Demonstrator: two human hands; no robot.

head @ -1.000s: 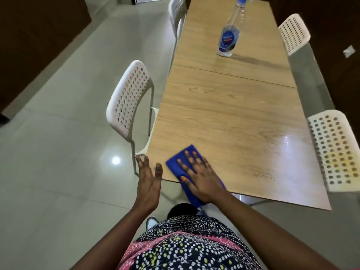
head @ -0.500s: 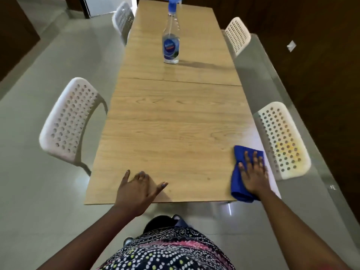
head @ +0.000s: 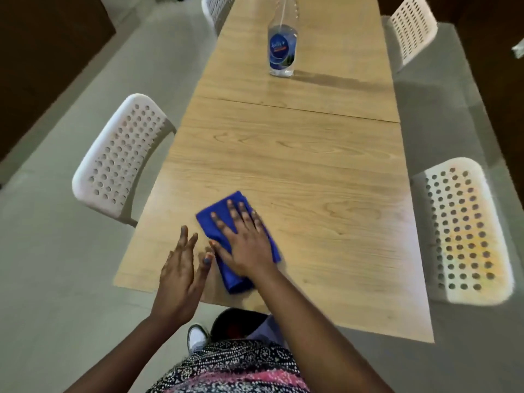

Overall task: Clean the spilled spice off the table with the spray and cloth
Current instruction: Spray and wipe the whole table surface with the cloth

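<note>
The right hand lies flat with straight, spread fingers pressing on a folded blue cloth of soft, fine-woven fabric. The cloth sits on the near part of a long light-wood laminate table, close to its front edge; its long axis runs from the near edge away and slightly leftward. The left hand is just beside the cloth on its left, fingers straight and together, holding nothing, over the table's front edge; whether it touches the wood cannot be told. Far up the table, beyond a seam between two tabletop panels, stands an upright clear plastic spray bottle with a blue label; clear liquid shows in its lower part and its top is cut off by the frame. White perforated plastic chairs stand along both sides on a grey tiled floor.
</note>
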